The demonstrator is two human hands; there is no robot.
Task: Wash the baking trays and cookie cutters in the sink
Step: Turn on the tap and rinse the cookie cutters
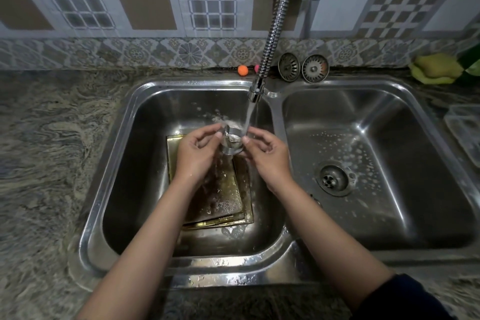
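1. While water runs from the faucet, a mottled granite counter (44, 153) spreads around a steel double sink (276, 117), with patterned wall tiles (145, 2) behind it.
2. Of the sink's two basins, the left one holds the work; the right one (415, 163) is bare apart from scattered foam flecks and its open drain (333, 179).
3. Stacked baking trays (220, 197), gold at the edges and dark and wet on top, lie flat on the bottom of the left basin, slightly askew to one another.
4. A flexible coiled faucet (275, 23) hangs down from the wall, its nozzle over the left basin's back right corner, and its stream lands on the cutter.
5. Both forearms reach in over the front rim; a dark sleeve (405, 296) shows on the right arm.
6. The left hand (197, 153) and right hand (267, 153) meet above the trays, each pinching a side of one item between thumb and fingers.
7. That item is a round metal cookie cutter (232, 141), a shiny ring held under the stream, clear of the trays below.
8. Two sink strainers (315, 69) lean against the wall behind the divider.
9. A yellow-green cloth (435, 70) sits at the counter's far right, with a clear container (465, 132) nearer.
10. A small orange ball (242, 69) rests at the wall.
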